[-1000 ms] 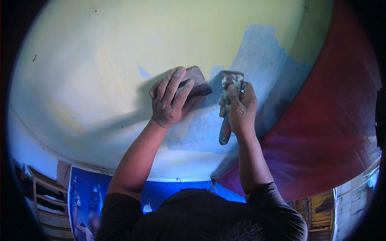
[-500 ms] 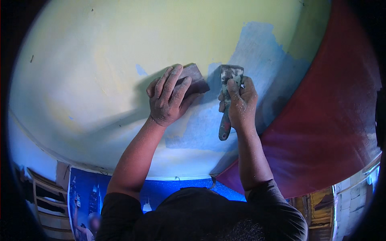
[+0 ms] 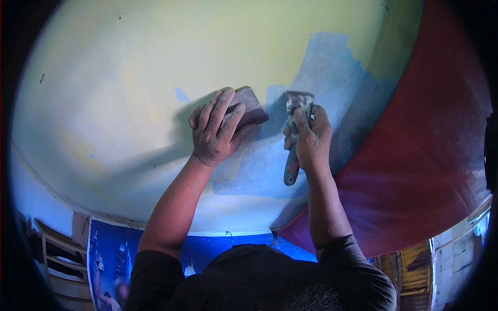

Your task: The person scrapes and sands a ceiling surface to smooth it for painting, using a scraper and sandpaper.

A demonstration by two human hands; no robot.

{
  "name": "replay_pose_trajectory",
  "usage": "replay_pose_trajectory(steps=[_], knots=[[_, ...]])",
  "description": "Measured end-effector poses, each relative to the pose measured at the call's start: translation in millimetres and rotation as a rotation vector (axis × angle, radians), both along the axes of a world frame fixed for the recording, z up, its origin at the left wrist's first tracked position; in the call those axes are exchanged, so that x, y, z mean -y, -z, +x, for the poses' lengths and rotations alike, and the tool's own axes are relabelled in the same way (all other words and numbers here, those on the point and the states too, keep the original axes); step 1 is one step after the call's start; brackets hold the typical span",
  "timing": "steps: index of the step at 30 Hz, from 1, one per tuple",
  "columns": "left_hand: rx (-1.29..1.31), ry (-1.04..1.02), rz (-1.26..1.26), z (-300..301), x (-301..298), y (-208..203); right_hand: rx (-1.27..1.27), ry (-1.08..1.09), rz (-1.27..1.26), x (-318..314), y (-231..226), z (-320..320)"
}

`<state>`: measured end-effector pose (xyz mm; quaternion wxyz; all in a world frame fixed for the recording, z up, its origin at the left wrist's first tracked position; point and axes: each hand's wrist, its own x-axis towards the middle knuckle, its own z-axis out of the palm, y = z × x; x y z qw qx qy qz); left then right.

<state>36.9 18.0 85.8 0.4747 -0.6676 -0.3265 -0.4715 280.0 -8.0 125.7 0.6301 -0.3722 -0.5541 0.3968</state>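
My left hand (image 3: 214, 127), dusty over the fingers, is closed around a dark brown sanding block (image 3: 250, 106). The block lies against a pale yellow and white painted surface (image 3: 129, 67), and its underside is hidden. To its right, my right hand (image 3: 313, 132) grips a putty knife (image 3: 292, 167) with a worn dark handle, blade end up. Its broad blade is smeared with whitish and dark residue. Behind both hands spreads a blue-grey patch (image 3: 327, 62) with ragged edges. Whether the blade touches the surface I cannot tell.
A dark red sheet (image 3: 415, 166) hangs along the right side, its edge close to my right forearm. Along the bottom are a blue printed backdrop (image 3: 207, 249), wooden shelving (image 3: 65, 264) at left and wooden boards (image 3: 410, 269) at right.
The putty knife in my right hand has moved slightly downward in the picture. My left hand keeps its hold on the sanding block with little movement. The whole view has shifted a little.
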Motion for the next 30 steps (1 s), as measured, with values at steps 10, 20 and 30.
replay_pose_trajectory(steps=[10, 20, 30], knots=[[0.002, -0.002, -0.003, -0.9, 0.7, -0.7, -0.007, 0.004, 0.041, -4.5, -0.3, 2.3], [-0.002, -0.005, -0.014, -0.9, 2.8, -1.4, 0.043, 0.035, 0.077, -3.3, -6.9, 1.5], [-0.002, 0.001, -0.015, 0.6, 3.9, -3.4, -0.020, 0.025, 0.056, -0.7, -8.1, 1.3]])
